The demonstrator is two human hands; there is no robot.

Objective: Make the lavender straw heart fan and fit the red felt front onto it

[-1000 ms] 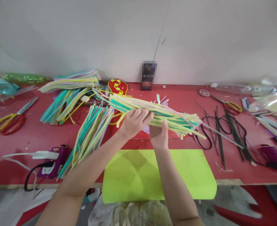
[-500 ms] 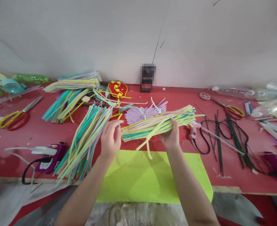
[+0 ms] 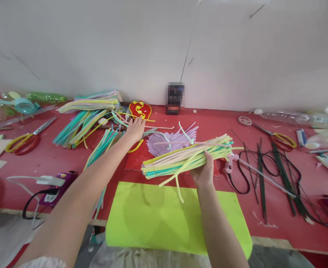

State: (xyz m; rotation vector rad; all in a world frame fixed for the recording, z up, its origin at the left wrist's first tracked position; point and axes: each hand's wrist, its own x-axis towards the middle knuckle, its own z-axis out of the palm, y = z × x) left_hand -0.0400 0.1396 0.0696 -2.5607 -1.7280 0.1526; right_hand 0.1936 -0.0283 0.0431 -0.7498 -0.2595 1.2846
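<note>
One bundle of fuzzy stems (image 3: 186, 158) is gripped in the right hand (image 3: 204, 171), over the middle of the table (image 3: 222, 124). The left hand (image 3: 136, 130) is stretched toward the far edge, near one red heart-shaped piece (image 3: 144, 110); whether its fingers hold anything, I cannot tell. Three other bundles (image 3: 91, 102) lie left of centre, two toward the far edge. One lime-green sheet (image 3: 153, 219) overhangs the near edge. One pink glue gun (image 3: 230, 163) lies just beyond the held bundle's right end.
</note>
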